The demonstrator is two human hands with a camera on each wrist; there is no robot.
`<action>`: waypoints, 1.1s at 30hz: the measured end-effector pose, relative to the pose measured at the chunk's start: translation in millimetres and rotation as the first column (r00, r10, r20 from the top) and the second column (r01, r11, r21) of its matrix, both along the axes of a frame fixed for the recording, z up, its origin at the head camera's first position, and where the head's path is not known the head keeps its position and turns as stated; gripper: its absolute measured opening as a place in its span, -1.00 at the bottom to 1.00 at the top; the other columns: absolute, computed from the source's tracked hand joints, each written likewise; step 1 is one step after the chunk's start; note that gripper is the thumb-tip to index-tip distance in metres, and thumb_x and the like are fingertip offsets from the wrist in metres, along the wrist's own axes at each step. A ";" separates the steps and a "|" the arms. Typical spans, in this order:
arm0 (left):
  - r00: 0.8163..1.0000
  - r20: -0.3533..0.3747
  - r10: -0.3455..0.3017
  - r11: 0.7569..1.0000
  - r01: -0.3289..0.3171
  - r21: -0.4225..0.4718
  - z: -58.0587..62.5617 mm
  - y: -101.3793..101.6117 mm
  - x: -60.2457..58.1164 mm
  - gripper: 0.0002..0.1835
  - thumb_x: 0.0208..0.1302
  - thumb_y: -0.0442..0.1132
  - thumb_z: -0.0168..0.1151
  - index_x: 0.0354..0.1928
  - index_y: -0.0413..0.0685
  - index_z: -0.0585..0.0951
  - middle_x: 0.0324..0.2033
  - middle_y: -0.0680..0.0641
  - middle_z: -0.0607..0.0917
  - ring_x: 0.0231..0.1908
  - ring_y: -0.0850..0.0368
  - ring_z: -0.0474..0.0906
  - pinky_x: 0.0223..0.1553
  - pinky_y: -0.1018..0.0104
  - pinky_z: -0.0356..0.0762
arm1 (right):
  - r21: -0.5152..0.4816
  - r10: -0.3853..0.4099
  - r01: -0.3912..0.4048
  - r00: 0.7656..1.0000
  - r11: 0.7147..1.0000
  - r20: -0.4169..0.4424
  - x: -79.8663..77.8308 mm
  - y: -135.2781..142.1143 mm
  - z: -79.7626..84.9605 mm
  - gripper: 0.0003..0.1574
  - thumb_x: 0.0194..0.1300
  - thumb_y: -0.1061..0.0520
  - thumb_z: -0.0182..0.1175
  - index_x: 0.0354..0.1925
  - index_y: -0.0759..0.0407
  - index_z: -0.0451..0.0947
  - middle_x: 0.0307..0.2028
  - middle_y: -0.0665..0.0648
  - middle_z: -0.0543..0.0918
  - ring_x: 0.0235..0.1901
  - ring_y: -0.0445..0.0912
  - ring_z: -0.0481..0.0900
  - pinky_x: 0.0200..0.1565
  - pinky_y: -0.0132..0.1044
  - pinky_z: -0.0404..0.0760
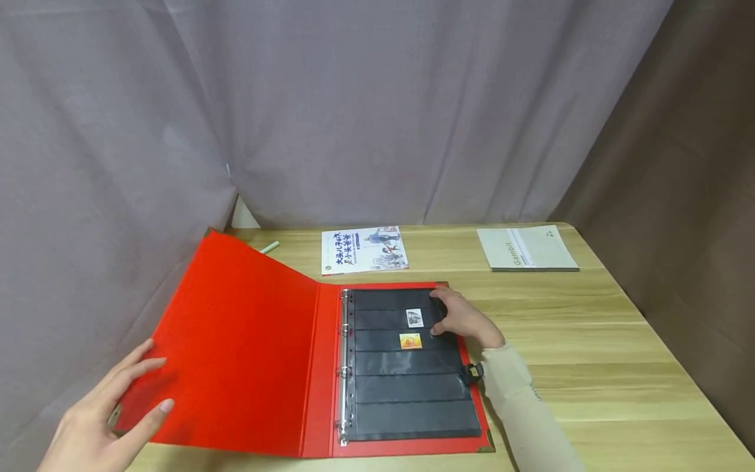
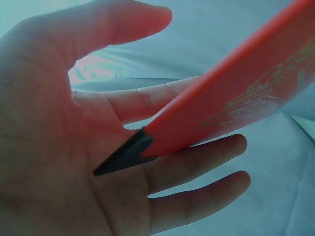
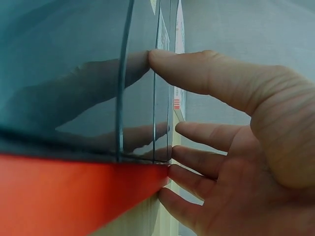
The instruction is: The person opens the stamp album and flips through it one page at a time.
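The open album lay on the table between the two hands, its spine and rings running from the near edge toward the far side. The relation that mattered was that of the black page to the right hand: the page lay flat just left of that hand, which was much the nearer one, at the page's outer edge, toward its far corner and opposite the rings. The page's strips ran crosswise, from the rings toward that edge. The grey stamp and the yellow stamp sat just left of the right thumb, the grey one farther from the person. The right forearm came in from the near right, with the thumb at the page's surface and the other fingers extended and spread along the edge; it gripped nothing that could be seen, and whether the thumb pressed could not be told. The left hand was at the near outer corner of the red cover, which stood tilted up at its free side. Its digits were spread and nearly straight, the metal corner against or just before the palm, with no closed grip around it.
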State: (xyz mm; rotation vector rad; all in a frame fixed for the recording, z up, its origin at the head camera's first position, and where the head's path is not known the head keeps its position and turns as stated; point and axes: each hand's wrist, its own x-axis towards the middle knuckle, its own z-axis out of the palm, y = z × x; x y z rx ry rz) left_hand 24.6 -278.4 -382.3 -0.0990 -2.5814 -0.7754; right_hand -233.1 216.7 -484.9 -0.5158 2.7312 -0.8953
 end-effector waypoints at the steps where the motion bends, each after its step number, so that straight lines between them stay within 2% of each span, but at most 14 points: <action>1: 1.000 0.000 0.005 1.000 -0.005 -0.009 -2.7 -1.8 -0.9 -0.41 0.06 -0.28 0.56 0.19 0.09 0.62 0.40 0.36 0.36 0.03 0.78 0.24 -0.35 0.72 0.30 | 0.000 -0.002 0.002 1.000 1.000 -0.001 -0.4 0.3 -0.4 0.06 -0.11 0.31 0.54 0.34 0.52 0.31 0.37 0.51 0.31 0.35 0.36 0.25 0.34 0.20 0.27; 6: 0.997 0.052 0.060 0.997 -0.058 -0.050 -15.9 -11.5 -2.3 -0.43 0.09 -0.17 0.57 0.18 0.12 0.61 0.44 0.30 0.32 -0.05 0.70 0.27 -0.38 0.66 0.28 | 0.010 -0.001 0.001 1.000 1.000 -0.005 -3.2 1.2 -1.2 0.10 -0.11 0.28 0.55 0.36 0.51 0.29 0.42 0.53 0.22 0.39 0.39 0.17 0.34 0.22 0.26; 10: 0.989 0.121 0.088 0.995 -0.081 -0.065 -23.6 -17.9 -3.1 -0.43 0.13 -0.13 0.54 0.20 0.06 0.58 0.45 -0.06 0.37 0.02 0.14 0.51 -0.37 0.60 0.28 | 0.013 -0.009 0.009 1.000 1.000 -0.002 -4.8 1.7 -1.4 0.10 -0.11 0.29 0.55 0.36 0.50 0.29 0.44 0.53 0.19 0.40 0.39 0.15 0.34 0.24 0.25; 13: 0.985 0.147 0.092 0.994 -0.083 -0.069 -30.8 -22.6 -4.4 -0.43 0.15 -0.13 0.52 0.21 0.01 0.57 0.39 -0.28 0.40 0.02 -0.27 0.47 -0.31 0.54 0.25 | 0.010 -0.003 0.003 1.000 1.000 -0.009 -4.8 2.1 -1.5 0.09 -0.13 0.30 0.55 0.35 0.52 0.29 0.41 0.55 0.21 0.39 0.40 0.16 0.34 0.24 0.24; 16: 0.985 0.141 0.095 0.994 -0.086 -0.068 -40.0 -27.1 -5.2 -0.45 0.17 -0.12 0.51 0.20 0.02 0.57 0.39 -0.29 0.40 0.09 -0.21 0.41 -0.20 0.46 0.21 | 0.008 0.002 -0.002 1.000 1.000 -0.014 -4.5 2.0 -2.1 0.10 -0.13 0.30 0.55 0.34 0.54 0.29 0.40 0.56 0.22 0.39 0.41 0.15 0.35 0.24 0.23; 18: 0.988 0.128 0.085 0.996 -0.080 -0.049 -46.5 -29.8 -5.4 -0.47 0.20 -0.14 0.48 0.20 0.02 0.56 0.38 -0.30 0.39 0.28 0.07 0.34 -0.11 0.48 0.17 | 0.012 0.006 -0.006 1.000 1.000 -0.020 -4.1 1.6 -2.2 0.10 -0.13 0.30 0.56 0.34 0.54 0.28 0.40 0.57 0.23 0.39 0.42 0.15 0.35 0.25 0.23; 20: 0.990 0.117 0.073 0.997 -0.069 -0.032 -52.5 -31.7 -6.6 -0.48 0.22 -0.16 0.46 0.21 0.01 0.55 0.38 -0.32 0.38 0.36 0.48 0.18 -0.01 0.50 0.13 | 0.007 -0.001 0.001 1.000 1.000 -0.016 -3.5 1.7 -3.1 0.11 -0.13 0.30 0.56 0.35 0.54 0.28 0.40 0.56 0.22 0.40 0.41 0.13 0.36 0.24 0.21; 21: 0.991 0.115 0.068 0.998 -0.065 -0.026 -54.8 -32.3 -7.3 -0.48 0.22 -0.17 0.45 0.21 -0.01 0.55 0.37 -0.34 0.38 0.37 0.47 0.17 0.06 0.46 0.15 | 0.006 -0.002 0.002 1.000 1.000 -0.016 -3.3 1.7 -3.3 0.11 -0.13 0.30 0.56 0.35 0.54 0.28 0.40 0.56 0.22 0.40 0.41 0.13 0.36 0.24 0.21; 23: 0.990 0.125 0.062 0.998 -0.061 -0.016 -58.6 -33.7 -8.9 -0.48 0.23 -0.19 0.44 0.21 -0.07 0.53 0.35 -0.39 0.37 0.43 0.33 0.17 0.19 0.22 0.22 | 0.009 0.001 0.000 1.000 1.000 -0.019 -3.0 1.7 -3.7 0.11 -0.13 0.29 0.57 0.35 0.54 0.28 0.40 0.56 0.24 0.40 0.41 0.14 0.36 0.25 0.21; 25: 0.985 0.155 0.073 0.997 -0.069 -0.027 -61.1 -34.7 -10.8 -0.46 0.23 -0.18 0.44 0.21 -0.13 0.52 0.33 -0.45 0.36 0.38 -0.19 0.28 0.11 -0.14 0.31 | 0.010 0.000 0.000 1.000 1.000 -0.018 -3.2 1.7 -4.3 0.12 -0.12 0.28 0.57 0.35 0.53 0.28 0.39 0.55 0.25 0.40 0.40 0.15 0.36 0.24 0.22; 27: 0.975 0.205 0.088 0.996 -0.082 -0.037 -61.9 -35.3 -13.4 -0.44 0.23 -0.15 0.45 0.21 -0.19 0.50 0.30 -0.51 0.34 0.16 -0.52 0.33 -0.06 -0.36 0.32 | 0.015 0.000 0.000 1.000 1.000 -0.022 -3.5 1.9 -4.3 0.12 -0.12 0.28 0.57 0.36 0.53 0.27 0.38 0.54 0.28 0.38 0.39 0.18 0.36 0.24 0.22; 29: 0.959 0.264 0.099 0.995 -0.090 -0.043 -63.2 -36.5 -16.5 -0.40 0.22 -0.12 0.46 0.22 -0.23 0.48 0.29 -0.55 0.32 0.16 -0.54 0.31 -0.06 -0.42 0.33 | 0.018 -0.001 0.002 1.000 1.000 -0.027 -3.9 2.5 -3.8 0.11 -0.11 0.28 0.57 0.36 0.53 0.27 0.37 0.53 0.30 0.37 0.37 0.20 0.35 0.23 0.23; 30: 0.946 0.304 0.111 0.994 -0.099 -0.054 -63.5 -36.6 -18.0 -0.37 0.23 -0.08 0.45 0.23 -0.24 0.47 0.29 -0.57 0.30 0.16 -0.55 0.30 -0.06 -0.44 0.34 | 0.018 -0.004 0.004 1.000 1.000 -0.029 -4.2 2.9 -3.7 0.11 -0.11 0.29 0.57 0.36 0.53 0.27 0.36 0.53 0.31 0.37 0.37 0.21 0.36 0.23 0.23; 33: 0.887 0.440 0.139 0.990 -0.119 -0.071 -65.4 -38.4 -21.5 -0.28 0.26 0.04 0.42 0.28 -0.28 0.40 0.31 -0.62 0.21 0.17 -0.59 0.25 -0.01 -0.53 0.32 | 0.027 -0.001 0.002 0.999 1.000 -0.037 -4.6 4.0 -3.2 0.11 -0.11 0.28 0.58 0.36 0.53 0.27 0.35 0.53 0.33 0.36 0.37 0.23 0.36 0.23 0.23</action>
